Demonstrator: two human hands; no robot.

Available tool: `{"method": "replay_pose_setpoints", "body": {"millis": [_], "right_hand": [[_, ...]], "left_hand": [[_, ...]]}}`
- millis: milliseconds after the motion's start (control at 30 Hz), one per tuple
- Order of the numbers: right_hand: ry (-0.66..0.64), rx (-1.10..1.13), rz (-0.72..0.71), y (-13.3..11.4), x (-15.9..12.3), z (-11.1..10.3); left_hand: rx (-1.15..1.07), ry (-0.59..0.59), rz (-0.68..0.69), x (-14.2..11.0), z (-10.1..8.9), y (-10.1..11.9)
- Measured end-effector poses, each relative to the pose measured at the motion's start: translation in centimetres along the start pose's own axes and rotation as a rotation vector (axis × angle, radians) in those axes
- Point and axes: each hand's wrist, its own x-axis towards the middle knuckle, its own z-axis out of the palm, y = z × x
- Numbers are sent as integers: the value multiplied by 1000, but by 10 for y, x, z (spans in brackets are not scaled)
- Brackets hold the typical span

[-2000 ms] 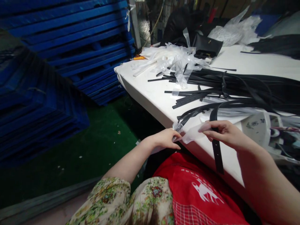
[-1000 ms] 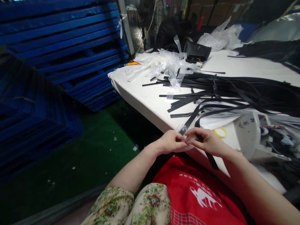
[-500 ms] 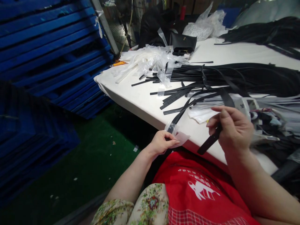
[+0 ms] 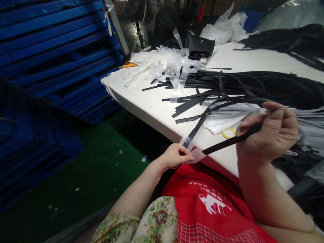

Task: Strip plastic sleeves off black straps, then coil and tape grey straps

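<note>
My left hand (image 4: 176,156) pinches a clear plastic sleeve (image 4: 198,156) just off the table's front edge. My right hand (image 4: 269,133) is closed round a black strap (image 4: 227,144), whose lower end meets the mouth of the sleeve; how far it reaches inside is hard to make out. Beside my left fingers, another black strap (image 4: 196,130) with clear plastic round its end runs down from the table. A yellow ring (image 4: 228,133) lies on the table left of my right hand.
On the white table (image 4: 152,104) lie a bundle of black straps (image 4: 278,87), a heap of clear plastic sleeves (image 4: 162,62) and a black leather case (image 4: 199,45). More straps (image 4: 288,38) lie far right. Blue pallets (image 4: 55,50) are stacked at left.
My right hand has moved right, and the strap's end has swung to the plastic sleeve's opening. The yellow ring is now uncovered. My left hand has stayed nearly in place.
</note>
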Motion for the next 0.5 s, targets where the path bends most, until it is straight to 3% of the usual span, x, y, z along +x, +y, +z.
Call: {"method": "replay_pose_setpoints", "body": {"millis": [300,500], "right_hand": [[-33,-7,55,2,-3,-1],[-85,-91,146,-2,-4,-2]], "left_hand": [[-46,-56,-29,-2,-1,1],[9,-88,74,0,-1,0]]}}
